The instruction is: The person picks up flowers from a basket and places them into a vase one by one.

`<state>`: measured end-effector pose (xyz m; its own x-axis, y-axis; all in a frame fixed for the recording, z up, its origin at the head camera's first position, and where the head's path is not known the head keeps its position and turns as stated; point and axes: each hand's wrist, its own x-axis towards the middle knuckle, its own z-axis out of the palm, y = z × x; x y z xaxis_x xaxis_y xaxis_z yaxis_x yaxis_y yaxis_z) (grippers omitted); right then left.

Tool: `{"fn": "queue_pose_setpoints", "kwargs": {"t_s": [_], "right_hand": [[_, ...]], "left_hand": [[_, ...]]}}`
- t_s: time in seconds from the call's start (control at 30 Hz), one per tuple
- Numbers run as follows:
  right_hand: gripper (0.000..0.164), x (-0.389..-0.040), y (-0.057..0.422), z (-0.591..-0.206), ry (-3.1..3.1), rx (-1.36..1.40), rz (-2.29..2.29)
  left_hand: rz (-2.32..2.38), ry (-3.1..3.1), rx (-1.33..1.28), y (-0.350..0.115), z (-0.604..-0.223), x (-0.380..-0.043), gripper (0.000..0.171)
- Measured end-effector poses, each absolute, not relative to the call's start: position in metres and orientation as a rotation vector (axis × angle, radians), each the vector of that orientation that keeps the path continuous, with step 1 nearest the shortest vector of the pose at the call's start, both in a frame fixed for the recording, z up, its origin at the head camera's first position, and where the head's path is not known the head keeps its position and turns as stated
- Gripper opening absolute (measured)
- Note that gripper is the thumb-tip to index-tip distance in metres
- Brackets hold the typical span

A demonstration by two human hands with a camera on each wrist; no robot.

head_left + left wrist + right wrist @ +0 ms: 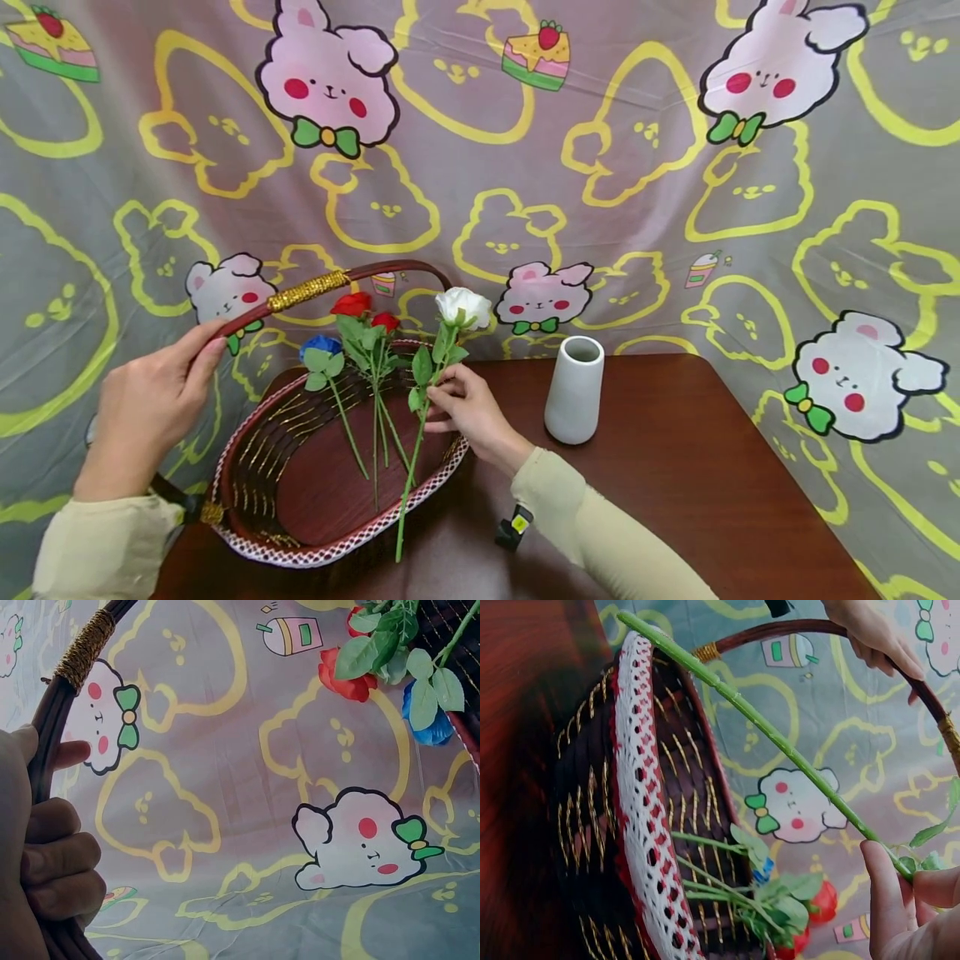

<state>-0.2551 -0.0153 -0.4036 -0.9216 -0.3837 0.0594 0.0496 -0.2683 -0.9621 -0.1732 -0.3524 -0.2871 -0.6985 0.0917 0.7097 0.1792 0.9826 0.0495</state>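
Observation:
My left hand grips the dark handle of a woven basket, below its gold-wrapped middle; the left wrist view shows the fingers curled round it. With thumb and fingers, my right hand pinches the green stem of a white rose. The rose stands nearly upright over the basket's right side, its stem end outside the lace-trimmed rim. Inside the basket lean two red roses and a blue rose, their blooms toward the far rim.
A pale grey vase stands upright on the dark wooden table, right of the basket. Behind the table hangs a grey cloth printed with cartoon rabbits and yellow outlines.

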Motion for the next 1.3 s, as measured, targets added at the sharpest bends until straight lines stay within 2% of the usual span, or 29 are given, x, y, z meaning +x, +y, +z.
{"fn": "queue_pose_setpoints", "kwargs": {"t_s": [0.9, 1.13, 1.3], "right_hand": [[0.01, -0.281, 0.067, -0.373, 1.868, -0.298, -2.442], [0.017, -0.288, 0.097, -0.362, 1.945, -0.29, -2.429], [0.016, -0.296, 0.119, -0.356, 2.02, -0.252, -2.445]], "left_hand": [[-0.156, -2.36, -0.179, -0.353, -0.285, -0.174, 0.03], [-0.154, -2.364, -0.176, -0.353, -0.286, -0.174, 0.031], [-0.156, -2.371, -0.166, -0.354, -0.286, -0.174, 0.032]]}}
